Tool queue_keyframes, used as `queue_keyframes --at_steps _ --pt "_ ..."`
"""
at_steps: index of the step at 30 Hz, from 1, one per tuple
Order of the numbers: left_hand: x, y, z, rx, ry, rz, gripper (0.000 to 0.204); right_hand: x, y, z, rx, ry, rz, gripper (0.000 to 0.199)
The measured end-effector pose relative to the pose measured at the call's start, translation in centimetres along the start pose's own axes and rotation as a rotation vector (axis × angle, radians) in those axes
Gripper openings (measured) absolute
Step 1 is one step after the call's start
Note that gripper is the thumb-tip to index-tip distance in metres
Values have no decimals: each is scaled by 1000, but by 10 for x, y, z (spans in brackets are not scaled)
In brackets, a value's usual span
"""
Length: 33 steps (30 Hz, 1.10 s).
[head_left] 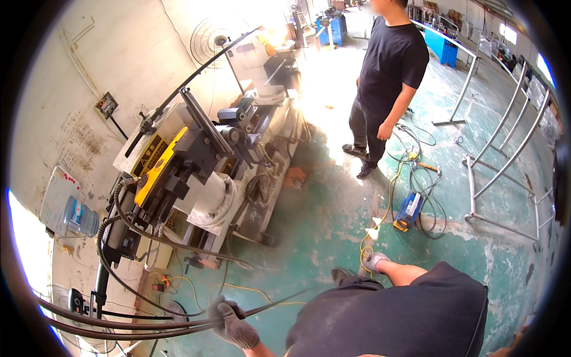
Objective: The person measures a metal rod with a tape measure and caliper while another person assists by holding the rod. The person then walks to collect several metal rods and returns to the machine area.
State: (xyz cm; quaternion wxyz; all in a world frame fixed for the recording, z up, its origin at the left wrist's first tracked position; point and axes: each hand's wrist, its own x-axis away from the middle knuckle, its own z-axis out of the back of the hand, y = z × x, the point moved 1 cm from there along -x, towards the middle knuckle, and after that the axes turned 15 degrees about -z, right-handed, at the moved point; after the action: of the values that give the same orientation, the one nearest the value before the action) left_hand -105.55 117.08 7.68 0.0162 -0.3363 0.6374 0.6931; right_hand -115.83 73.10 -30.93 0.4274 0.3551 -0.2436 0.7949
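Note:
Several thick black cables [137, 328] stretch in from the lower left, and my left hand [231, 324], in a grey glove, is closed around them. Beyond the fist a thinner dark length points right over the floor. My right hand [375, 260], also in a grey glove, hangs low beside my dark clothing [392, 315]; its fingers are too small to make out. A yellow cord [364, 243] on the floor passes close by it. To the left stands a large machine [208, 199] with a yellow panel [159, 169] and a corrugated black hose [110, 262].
A person [389, 71] in black stands ahead. On the right floor lie a blue-and-yellow power unit [408, 211], tangled cables [439, 221] and a hammer-like tool [429, 168]. Metal frames [499, 172] stand far right. A water bottle [81, 217] is near the left wall.

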Motion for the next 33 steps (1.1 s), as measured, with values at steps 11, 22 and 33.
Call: queue_keyframes --at_steps 11,22,33 --pt "-1 -6 1 -20 10 20 25 -15 1 -9 -23 67 21 39" --pt "-5 -10 0 -13 15 30 25 -11 -7 -4 9 70 -14 42" --pt "-8 -9 -2 -9 -3 42 18 -6 -11 1 23 91 -6 42"
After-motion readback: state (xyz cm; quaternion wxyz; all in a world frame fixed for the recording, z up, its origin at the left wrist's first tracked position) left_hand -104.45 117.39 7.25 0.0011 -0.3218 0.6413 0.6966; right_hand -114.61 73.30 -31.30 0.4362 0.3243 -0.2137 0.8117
